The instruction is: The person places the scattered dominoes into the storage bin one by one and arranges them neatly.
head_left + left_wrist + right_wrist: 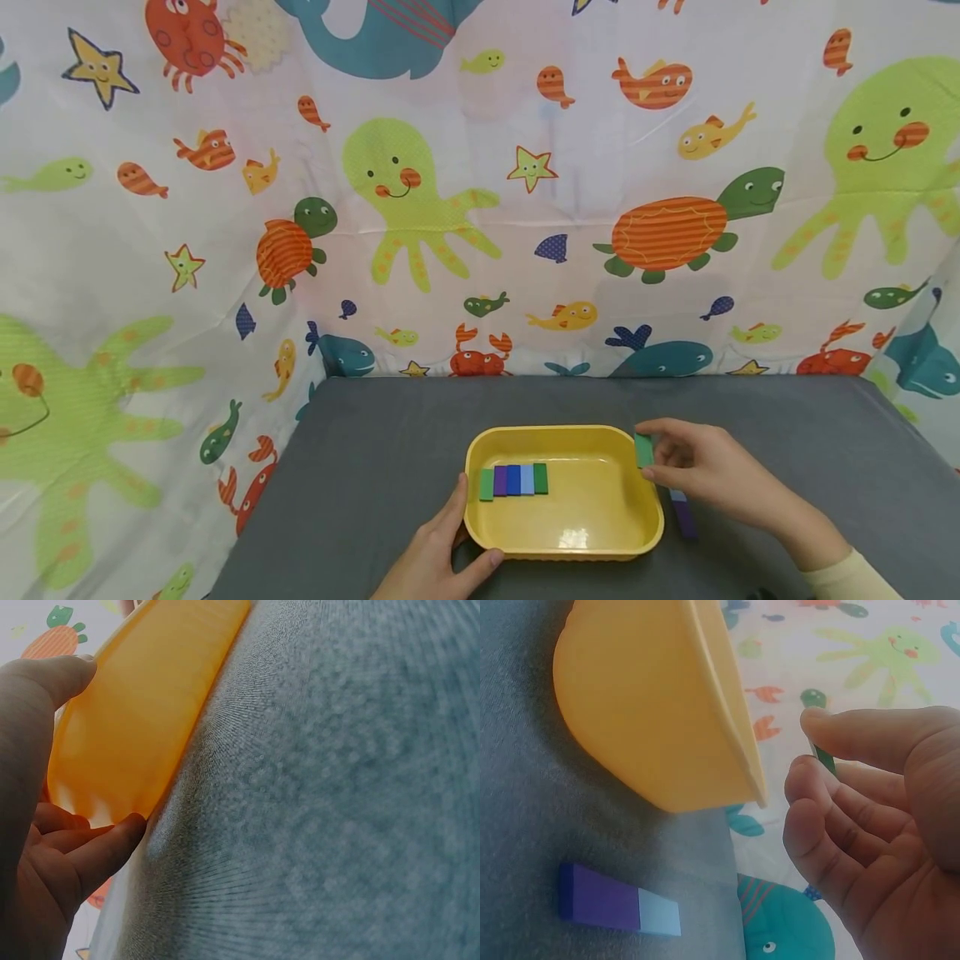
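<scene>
A yellow tray [570, 553] stands on the dark grey table. My left hand [438, 537] holds its front left corner, fingers along the left wall and thumb at the front rim; in the left wrist view the fingertips touch the yellow wall [150, 705]. Above the tray's right rim, my right hand [697, 462] pinches a small green tile [643, 450] between thumb and fingers. Only a sliver of that tile [824, 759] shows in the right wrist view. Inside the tray, at the left, a light green tile [487, 485] starts a side-by-side row ending with a dark green tile [541, 479].
Right of the tray, under my right hand, a purple tile [600, 896] and a light blue tile [660, 911] lie end to end on the table [360, 467]. A white curtain [450, 333] printed with sea animals hangs behind and at both sides.
</scene>
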{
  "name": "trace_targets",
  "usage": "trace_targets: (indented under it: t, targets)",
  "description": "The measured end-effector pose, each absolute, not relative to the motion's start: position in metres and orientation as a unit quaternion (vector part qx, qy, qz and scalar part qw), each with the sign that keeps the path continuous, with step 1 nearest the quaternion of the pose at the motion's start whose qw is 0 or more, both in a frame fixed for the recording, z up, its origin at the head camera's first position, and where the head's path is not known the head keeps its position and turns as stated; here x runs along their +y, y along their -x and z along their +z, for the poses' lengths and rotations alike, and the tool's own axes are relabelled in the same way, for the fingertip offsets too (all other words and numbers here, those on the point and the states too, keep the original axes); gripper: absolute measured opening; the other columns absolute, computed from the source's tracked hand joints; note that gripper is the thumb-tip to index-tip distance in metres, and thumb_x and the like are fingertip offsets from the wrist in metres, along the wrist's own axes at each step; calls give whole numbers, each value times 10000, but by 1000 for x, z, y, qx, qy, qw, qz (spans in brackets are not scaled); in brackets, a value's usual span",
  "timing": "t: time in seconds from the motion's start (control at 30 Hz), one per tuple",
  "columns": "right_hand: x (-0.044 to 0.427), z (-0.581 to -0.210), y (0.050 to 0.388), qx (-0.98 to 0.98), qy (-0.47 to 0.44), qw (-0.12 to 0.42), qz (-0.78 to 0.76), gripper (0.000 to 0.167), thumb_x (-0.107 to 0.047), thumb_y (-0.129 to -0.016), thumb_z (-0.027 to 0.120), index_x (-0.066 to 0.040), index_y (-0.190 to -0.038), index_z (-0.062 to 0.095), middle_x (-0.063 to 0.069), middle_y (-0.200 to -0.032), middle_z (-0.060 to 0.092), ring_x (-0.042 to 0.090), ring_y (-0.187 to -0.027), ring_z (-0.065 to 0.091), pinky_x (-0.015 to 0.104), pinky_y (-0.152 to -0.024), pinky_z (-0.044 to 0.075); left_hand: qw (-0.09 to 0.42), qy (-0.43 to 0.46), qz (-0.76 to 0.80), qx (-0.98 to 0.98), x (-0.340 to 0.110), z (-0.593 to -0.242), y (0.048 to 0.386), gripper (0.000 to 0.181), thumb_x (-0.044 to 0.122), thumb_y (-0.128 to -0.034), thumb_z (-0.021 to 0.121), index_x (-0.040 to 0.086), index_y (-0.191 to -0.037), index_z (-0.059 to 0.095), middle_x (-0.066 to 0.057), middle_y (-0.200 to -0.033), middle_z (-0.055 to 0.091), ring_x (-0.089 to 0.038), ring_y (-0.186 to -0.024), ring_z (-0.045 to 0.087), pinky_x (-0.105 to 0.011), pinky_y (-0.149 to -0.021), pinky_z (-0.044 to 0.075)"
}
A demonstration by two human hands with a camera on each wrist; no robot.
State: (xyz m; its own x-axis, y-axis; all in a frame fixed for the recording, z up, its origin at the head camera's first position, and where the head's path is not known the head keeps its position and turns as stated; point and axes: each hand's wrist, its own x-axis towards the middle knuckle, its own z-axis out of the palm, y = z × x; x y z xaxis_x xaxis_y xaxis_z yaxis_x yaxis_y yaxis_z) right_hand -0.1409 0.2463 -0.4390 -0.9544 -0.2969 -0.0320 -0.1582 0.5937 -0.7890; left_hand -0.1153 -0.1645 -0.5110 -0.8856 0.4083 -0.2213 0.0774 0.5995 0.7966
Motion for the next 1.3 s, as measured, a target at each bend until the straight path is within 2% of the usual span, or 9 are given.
trace_targets:
  t: [0.53,0.8,1.0,1.17,1.3]
  targets:
    - [232,-445,151,881,158,94,-436,572,-302,-985,848,-7,-1433,650,15,-896,703,174,-659,642,322,-556,588,195,-146,427,871,-166,-513,117,1151,640,-984,743,102,-1765,91,-99,-1791,259,-327,-1543,462,-454,-1091,554]
    - [223,-446,153,870,174,104,-450,524,-237,-1000,829,-9,-1437,650,3,-914,708,163,-684,649,328,-552,594,198,-147,429,869,-166,-515,118,1147,628,-983,754,103,-1767,102,-101,-1788,271,-332,-1551,449,-483,-1108,541]
    - [217,-444,156,878,177,93,-435,537,-249,-983,848,-7,-1426,663,-20,-914,704,141,-741,658,291,-635,592,195,-152,433,867,-165,-514,118,1138,617,-991,750,89,-1764,102,-115,-1784,278,-335,-1542,461,-462,-1093,552]
    - [210,-444,158,872,172,107,-446,528,-260,-986,847,-42,-1431,664,-1,-926,709,165,-675,644,321,-553,588,196,-143,427,871,-165,-513,117,1153,655,-977,742,106,-1767,107,-100,-1786,276,-329,-1541,464,-464,-1104,544]
    - [205,-444,160,864,182,116,-455,525,-228,-999,832,-21,-1444,647,19,-938,708,186,-675,644,334,-527,581,200,-136,427,871,-165,-513,117,1167,670,-967,745,113,-1768,105,-97,-1788,271,-328,-1544,460,-459,-1108,541]
